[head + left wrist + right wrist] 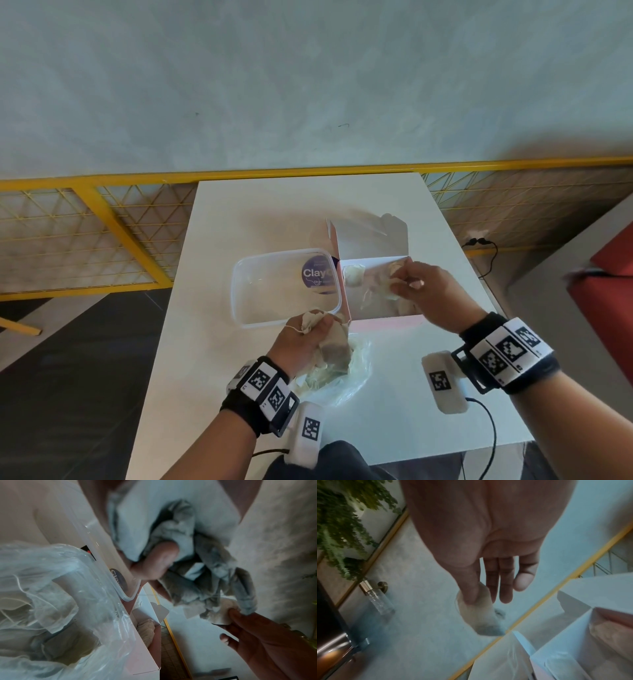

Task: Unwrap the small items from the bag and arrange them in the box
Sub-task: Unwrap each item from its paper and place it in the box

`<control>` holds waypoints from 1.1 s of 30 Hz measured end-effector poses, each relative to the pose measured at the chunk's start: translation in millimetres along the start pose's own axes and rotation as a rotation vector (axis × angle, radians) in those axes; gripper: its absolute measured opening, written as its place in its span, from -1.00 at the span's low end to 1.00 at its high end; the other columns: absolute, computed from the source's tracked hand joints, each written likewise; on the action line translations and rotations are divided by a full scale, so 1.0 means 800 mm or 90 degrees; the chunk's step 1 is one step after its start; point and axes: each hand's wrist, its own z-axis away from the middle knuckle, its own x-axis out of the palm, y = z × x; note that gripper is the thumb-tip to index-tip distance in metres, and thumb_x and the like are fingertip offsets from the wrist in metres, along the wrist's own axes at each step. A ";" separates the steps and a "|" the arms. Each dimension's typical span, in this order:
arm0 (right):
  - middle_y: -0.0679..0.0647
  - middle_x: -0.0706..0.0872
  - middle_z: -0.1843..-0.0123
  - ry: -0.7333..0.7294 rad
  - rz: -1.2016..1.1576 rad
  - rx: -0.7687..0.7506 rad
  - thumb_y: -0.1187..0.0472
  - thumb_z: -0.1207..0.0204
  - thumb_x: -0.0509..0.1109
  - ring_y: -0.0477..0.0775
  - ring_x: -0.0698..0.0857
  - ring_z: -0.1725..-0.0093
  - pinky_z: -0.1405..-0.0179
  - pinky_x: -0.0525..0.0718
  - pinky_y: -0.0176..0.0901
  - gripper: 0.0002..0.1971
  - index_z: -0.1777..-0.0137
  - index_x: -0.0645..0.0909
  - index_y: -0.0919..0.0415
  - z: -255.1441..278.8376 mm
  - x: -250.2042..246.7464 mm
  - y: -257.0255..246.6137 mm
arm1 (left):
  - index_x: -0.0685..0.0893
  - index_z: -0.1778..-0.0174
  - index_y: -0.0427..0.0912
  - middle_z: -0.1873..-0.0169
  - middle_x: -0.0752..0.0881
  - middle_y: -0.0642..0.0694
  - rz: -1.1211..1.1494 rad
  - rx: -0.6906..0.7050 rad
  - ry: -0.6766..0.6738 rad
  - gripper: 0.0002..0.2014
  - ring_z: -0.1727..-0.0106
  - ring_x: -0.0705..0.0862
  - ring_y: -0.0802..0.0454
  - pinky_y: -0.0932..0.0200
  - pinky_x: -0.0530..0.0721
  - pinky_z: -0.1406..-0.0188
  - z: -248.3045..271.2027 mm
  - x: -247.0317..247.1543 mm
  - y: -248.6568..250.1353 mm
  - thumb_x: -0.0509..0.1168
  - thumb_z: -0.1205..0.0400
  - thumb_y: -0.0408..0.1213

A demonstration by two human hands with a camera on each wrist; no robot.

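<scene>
My left hand grips a crumpled bunch of small tea-bag-like sachets by the near left corner of the open pink box. Below it a clear plastic bag with more sachets lies on the table. In the left wrist view the thumb presses into the grey bunch. My right hand pinches one sachet over the box's far side; thumb and forefinger hold the sachet while the other fingers stay straight. One pale sachet lies inside the box at the far left.
A clear plastic container with a purple "Clay" sticker lies touching the box's left side. The box lid stands up at the back. The white table has a yellow railing behind it. Cables hang off the near edge.
</scene>
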 end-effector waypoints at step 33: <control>0.02 0.64 0.38 -0.228 -0.303 0.136 0.32 -0.44 0.48 -0.09 0.51 0.36 0.31 0.50 -0.31 -0.96 0.22 0.69 0.26 0.017 0.070 -0.008 | 0.62 0.19 -0.23 0.60 0.61 -0.13 0.012 -0.066 -0.028 -0.78 0.61 0.51 0.02 0.26 0.39 0.61 0.016 0.018 0.029 0.34 -0.62 -0.13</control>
